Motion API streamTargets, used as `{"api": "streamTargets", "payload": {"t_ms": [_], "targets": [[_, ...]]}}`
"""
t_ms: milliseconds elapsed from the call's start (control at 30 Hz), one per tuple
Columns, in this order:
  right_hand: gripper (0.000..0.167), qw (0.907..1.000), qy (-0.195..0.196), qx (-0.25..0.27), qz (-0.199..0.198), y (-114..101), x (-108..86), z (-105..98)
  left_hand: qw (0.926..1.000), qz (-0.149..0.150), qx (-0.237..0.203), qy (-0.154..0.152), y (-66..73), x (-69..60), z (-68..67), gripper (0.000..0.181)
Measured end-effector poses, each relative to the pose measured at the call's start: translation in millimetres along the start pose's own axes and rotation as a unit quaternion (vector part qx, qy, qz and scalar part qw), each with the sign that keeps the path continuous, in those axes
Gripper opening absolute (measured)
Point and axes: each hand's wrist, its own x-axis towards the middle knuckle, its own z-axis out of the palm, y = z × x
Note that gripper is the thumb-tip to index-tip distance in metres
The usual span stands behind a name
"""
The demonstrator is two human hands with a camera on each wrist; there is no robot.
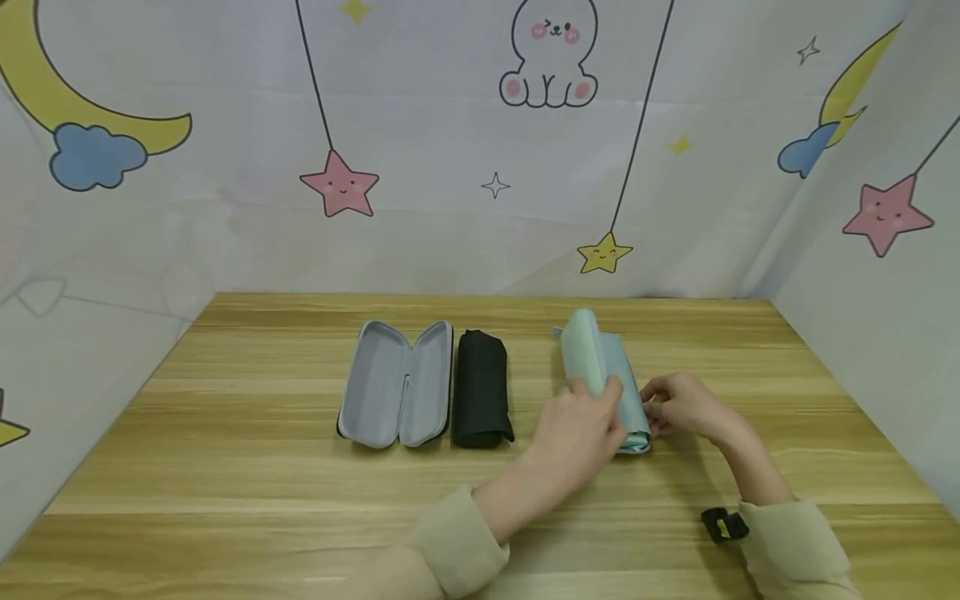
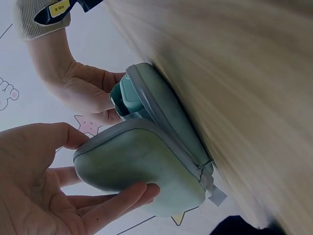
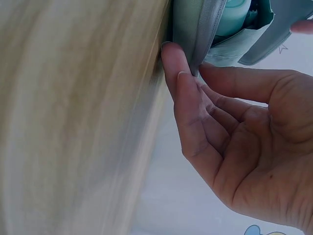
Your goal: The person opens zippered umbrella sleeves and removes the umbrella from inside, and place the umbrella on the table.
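A mint-green zip case lies partly open on the table, its lid raised on the left side. My left hand grips that lid, thumb on the rim and fingers along the outer shell in the left wrist view. Inside the lower half lies what looks like a folded teal umbrella, with a rounded end and loose fabric. At the near right edge, my right hand pinches the rim of the lower half, its thumb by the zip and fingertips low against the tabletop. The lid's inner face is mostly hidden.
Left of the hands stands an open case with grey lining. Beside it lies a black rolled bundle, perhaps a folded umbrella. The wooden table meets patterned cloth walls at the back and sides.
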Motion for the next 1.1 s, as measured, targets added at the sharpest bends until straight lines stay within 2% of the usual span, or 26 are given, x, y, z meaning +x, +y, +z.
{"api": "streamTargets", "payload": {"t_ms": [200,367,500,800,1100], "targets": [[0.025,1.0000,0.001,-0.002,0.000,-1,0.5,1,0.9985,-0.012,-0.048,-0.025,-10.1,-5.5,-4.7,0.027],[0.026,0.9999,0.006,-0.008,-0.004,0,1.0,0,0.9968,-0.020,-0.066,-0.041,-18.6,-9.4,-8.0,0.031],[0.026,0.9998,0.010,-0.017,-0.009,0,1.6,0,0.9961,-0.028,-0.064,-0.053,-24.1,-12.5,-9.8,0.034],[0.025,0.9998,0.005,-0.015,-0.011,0,1.1,-1,0.9997,-0.022,-0.012,0.010,-29.6,-14.2,-10.1,0.028],[0.024,0.9990,0.016,-0.039,-0.018,-2,0.5,0,0.9994,-0.027,0.022,0.007,-31.9,-14.0,-6.6,0.026]]}}
